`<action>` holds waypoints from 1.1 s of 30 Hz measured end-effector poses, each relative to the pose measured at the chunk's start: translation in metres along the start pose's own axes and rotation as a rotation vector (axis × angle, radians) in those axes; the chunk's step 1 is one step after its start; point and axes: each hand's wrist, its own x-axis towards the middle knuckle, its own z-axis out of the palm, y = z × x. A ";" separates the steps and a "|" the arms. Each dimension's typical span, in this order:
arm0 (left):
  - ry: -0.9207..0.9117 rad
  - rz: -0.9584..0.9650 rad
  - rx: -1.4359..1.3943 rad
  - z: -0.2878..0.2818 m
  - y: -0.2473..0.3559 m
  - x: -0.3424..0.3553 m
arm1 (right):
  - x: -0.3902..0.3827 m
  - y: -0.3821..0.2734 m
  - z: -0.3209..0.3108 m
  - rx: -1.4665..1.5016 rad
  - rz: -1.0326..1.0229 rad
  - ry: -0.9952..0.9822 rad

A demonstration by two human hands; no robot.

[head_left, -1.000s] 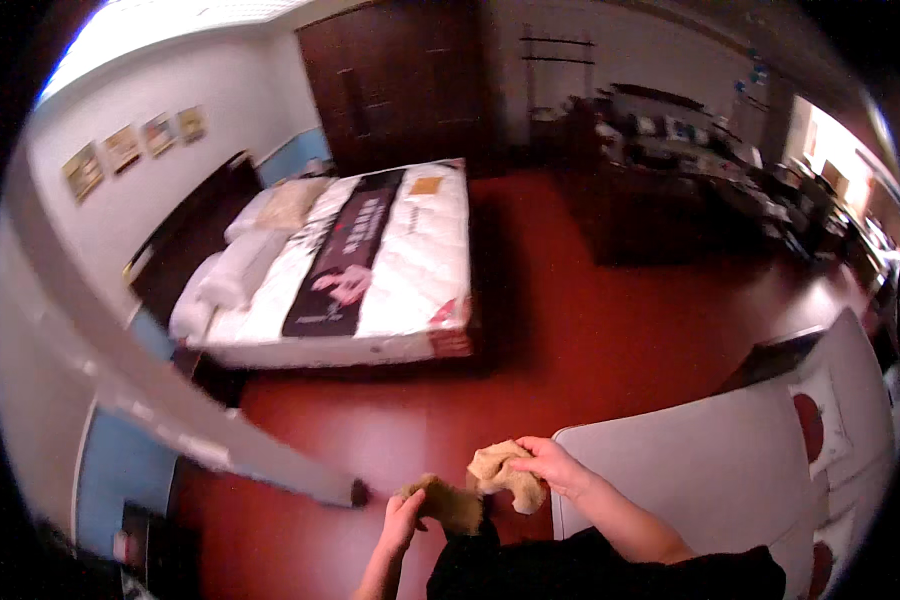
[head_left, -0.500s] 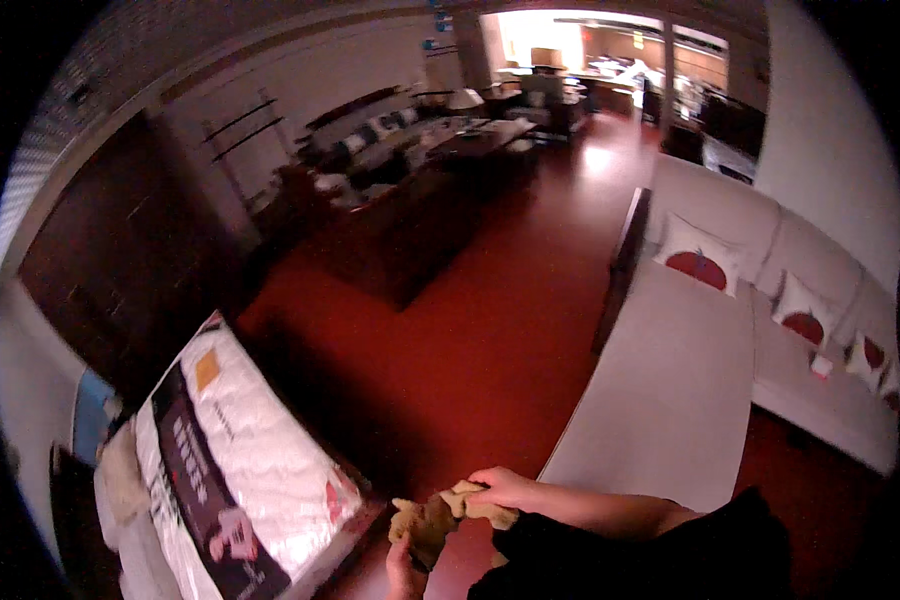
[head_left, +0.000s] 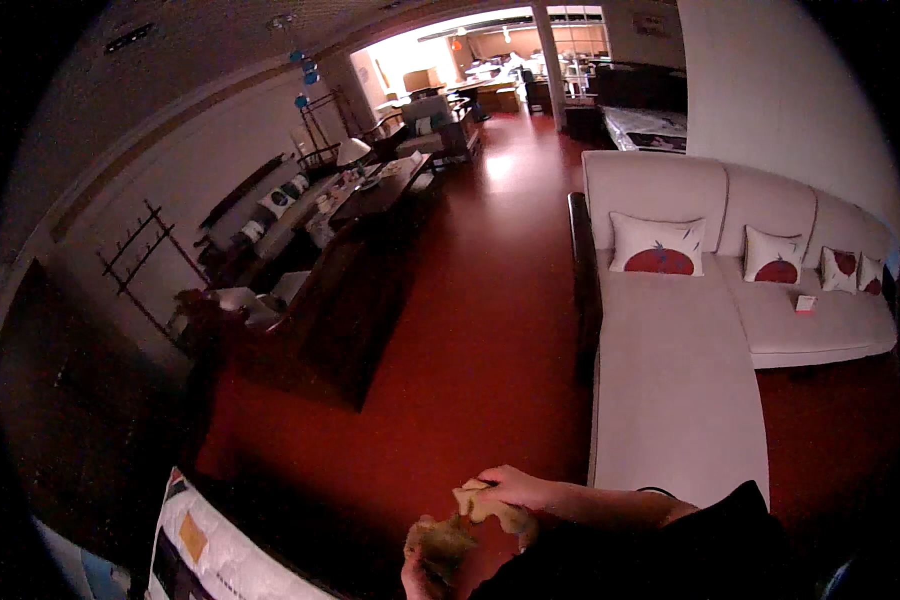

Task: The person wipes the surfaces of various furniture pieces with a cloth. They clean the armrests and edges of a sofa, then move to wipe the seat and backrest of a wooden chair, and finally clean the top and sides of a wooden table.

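Low in the head view, my right hand (head_left: 510,486) comes in from the right with its fingers closed on a limp, yellowish-tan cloth (head_left: 490,508). Its edges look ragged and hang below my fingers. To the left and a little lower, my left hand (head_left: 416,572) is wrapped round a darker, bunched tan part (head_left: 446,546). Dim light and blur hide whether both parts are one piece. My left fingers are partly covered by the cloth.
A pale sofa (head_left: 670,400) with patterned cushions (head_left: 658,245) stands at the right. A plastic-wrapped mattress (head_left: 230,565) lies at the lower left. Beyond the red floor (head_left: 450,350) are a dark low table (head_left: 340,330), wooden seats and a brightly lit room.
The view has swung left to right and up, so the sofa sits more centrally and the mattress has slid down. Both hands keep hold of the tan cloth, the left slightly lower.
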 end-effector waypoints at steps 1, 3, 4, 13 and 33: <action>-0.041 -0.043 0.073 0.007 -0.022 0.021 | 0.018 -0.011 -0.015 0.008 0.002 0.010; -0.109 0.235 0.828 0.036 -0.048 0.052 | 0.058 -0.034 -0.039 -0.099 -0.025 0.005; -0.098 0.558 1.487 0.055 -0.054 0.066 | 0.072 -0.044 -0.049 -0.070 0.004 -0.010; 0.052 0.548 2.317 0.191 -0.081 0.231 | 0.199 -0.044 -0.169 0.053 0.190 0.228; 0.799 -0.353 2.531 0.345 -0.064 0.782 | 0.280 -0.003 -0.449 0.577 0.329 1.392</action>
